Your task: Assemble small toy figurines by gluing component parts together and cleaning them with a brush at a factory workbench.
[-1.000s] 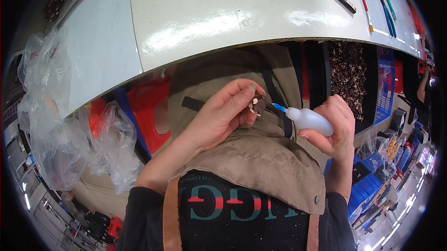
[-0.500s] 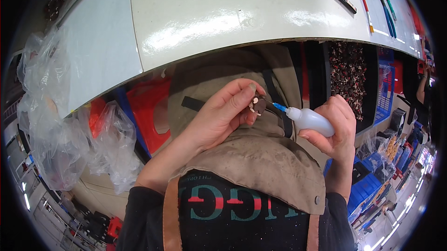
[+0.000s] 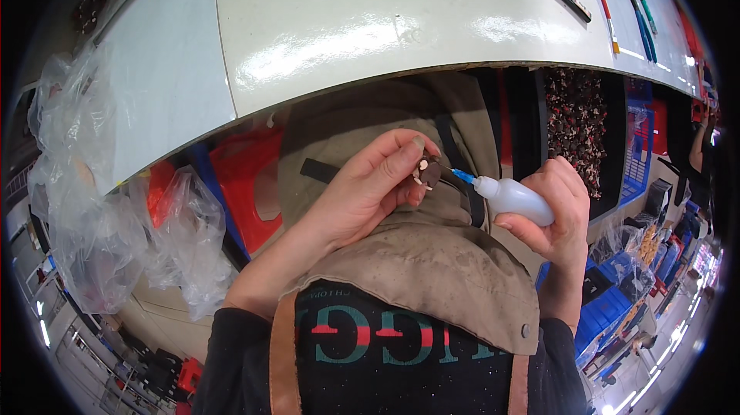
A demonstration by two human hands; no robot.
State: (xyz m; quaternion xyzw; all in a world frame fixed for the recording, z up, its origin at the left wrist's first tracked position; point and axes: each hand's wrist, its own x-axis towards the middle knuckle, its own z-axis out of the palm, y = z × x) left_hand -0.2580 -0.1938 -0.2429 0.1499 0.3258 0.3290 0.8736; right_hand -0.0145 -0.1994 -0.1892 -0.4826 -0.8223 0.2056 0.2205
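Head view, nearest to me, shows a stained tan apron (image 3: 420, 276) over the lap, and just above it my two hands meet. My left hand (image 3: 362, 191) has its thumb and first fingers pressed together on a tiny dark piece with pale tips (image 3: 426, 174), held in the air in front of the apron, below the table's near edge. I judge that piece light, stiff and easy to drop; a fingertip pinch at its sides, leaving the end toward the nozzle bare, looks like the right hold. My right hand (image 3: 551, 211) is curled around a small white squeeze bottle (image 3: 515, 199), its blue nozzle tip right at the piece; I cannot tell if they touch. The bottle looks soft-walled and light, so I'd grip its belly gently. To the left hang crumpled clear plastic bags (image 3: 92, 207). Farther off lies the glossy white table (image 3: 385, 22), with thin tools (image 3: 624, 3) at its far right.
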